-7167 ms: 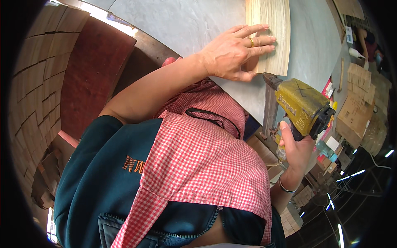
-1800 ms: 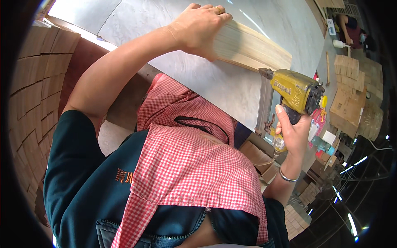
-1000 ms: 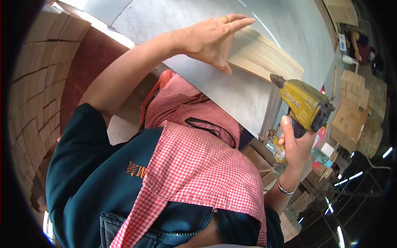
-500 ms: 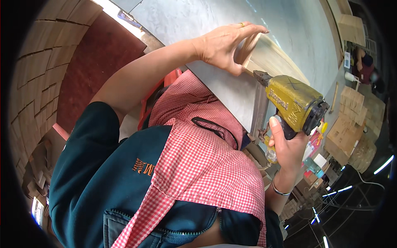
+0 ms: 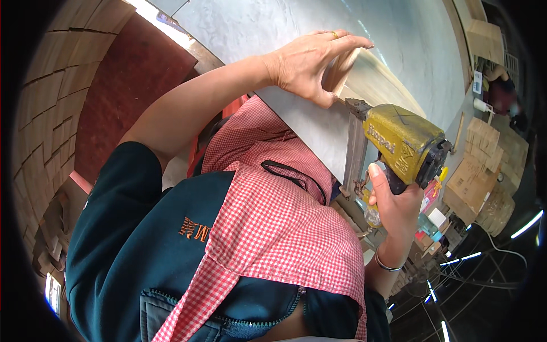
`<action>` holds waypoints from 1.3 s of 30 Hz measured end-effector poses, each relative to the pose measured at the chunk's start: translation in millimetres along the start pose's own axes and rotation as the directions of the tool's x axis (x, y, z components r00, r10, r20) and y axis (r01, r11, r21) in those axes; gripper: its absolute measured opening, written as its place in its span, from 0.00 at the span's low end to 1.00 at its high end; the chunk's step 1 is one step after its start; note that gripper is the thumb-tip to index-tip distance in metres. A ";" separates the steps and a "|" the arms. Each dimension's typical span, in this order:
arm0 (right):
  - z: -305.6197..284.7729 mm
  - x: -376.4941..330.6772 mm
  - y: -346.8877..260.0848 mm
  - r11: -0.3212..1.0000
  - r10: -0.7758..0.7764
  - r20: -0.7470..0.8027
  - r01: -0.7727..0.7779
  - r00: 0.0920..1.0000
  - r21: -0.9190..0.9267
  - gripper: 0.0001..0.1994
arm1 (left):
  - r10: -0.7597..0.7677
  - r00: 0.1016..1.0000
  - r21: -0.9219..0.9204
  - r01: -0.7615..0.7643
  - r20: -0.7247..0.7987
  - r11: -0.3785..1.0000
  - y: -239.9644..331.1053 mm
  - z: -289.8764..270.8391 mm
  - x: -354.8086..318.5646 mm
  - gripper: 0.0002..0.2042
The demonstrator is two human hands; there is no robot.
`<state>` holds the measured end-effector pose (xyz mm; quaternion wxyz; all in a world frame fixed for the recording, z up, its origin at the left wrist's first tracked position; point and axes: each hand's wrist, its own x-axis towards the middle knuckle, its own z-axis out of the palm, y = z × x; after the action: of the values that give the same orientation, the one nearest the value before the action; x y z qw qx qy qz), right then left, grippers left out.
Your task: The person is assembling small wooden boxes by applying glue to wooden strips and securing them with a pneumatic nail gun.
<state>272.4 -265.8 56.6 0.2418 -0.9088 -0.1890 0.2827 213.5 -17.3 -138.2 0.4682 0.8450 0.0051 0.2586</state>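
Nearest, a red-and-white checked cloth (image 5: 273, 228) is seen draped over a dark teal jacket (image 5: 131, 239), filling the lower half of the view. Just beyond it, the right hand (image 5: 393, 208) is closed tightly around the grip of a yellow, scuffed pneumatic nail gun (image 5: 399, 145), with a thin metal bangle (image 5: 384, 265) worn at the wrist. The gun's narrow grey magazine (image 5: 354, 142) is now set against the near end of a pale, flat wooden plank (image 5: 376, 85); half a second ago the nose was a little lower and to the left of it, and a second ago the tool was held well clear to the right. The left hand (image 5: 313, 62) has also been changed: a second ago it lay open and flat, whereas now its fingers are curled over the plank's end, thumb underneath, so the piece is gripped against the grey, smooth worktop (image 5: 296, 28). From this it may be judged that positioning is finished and that a fastener is about to be driven at this end. Farther off, stacked brown cardboard boxes (image 5: 484, 171) are seen at the right, and a dark red board (image 5: 131, 74) at the left.
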 end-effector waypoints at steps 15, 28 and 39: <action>-2.5 3.6 -16.1 0.996 0.059 -0.008 -0.059 0.998 -0.071 0.22 | 0.017 1.000 0.021 -0.016 -0.023 1.000 -4.6 -0.7 -3.2 0.53; 2.3 38.3 -37.0 0.990 -0.080 0.047 0.073 0.996 0.123 0.16 | -0.027 1.000 0.003 0.027 0.014 1.000 -5.0 1.1 -6.1 0.54; 2.4 43.8 -37.8 0.987 -0.158 0.032 0.158 0.987 0.011 0.13 | -0.027 1.000 0.024 0.026 0.016 0.999 -3.9 -3.2 -8.2 0.54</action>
<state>296.9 -213.3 57.0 0.2639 -0.8851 -0.2635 0.2784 205.9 -14.6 -143.4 0.4613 0.8525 0.0155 0.2453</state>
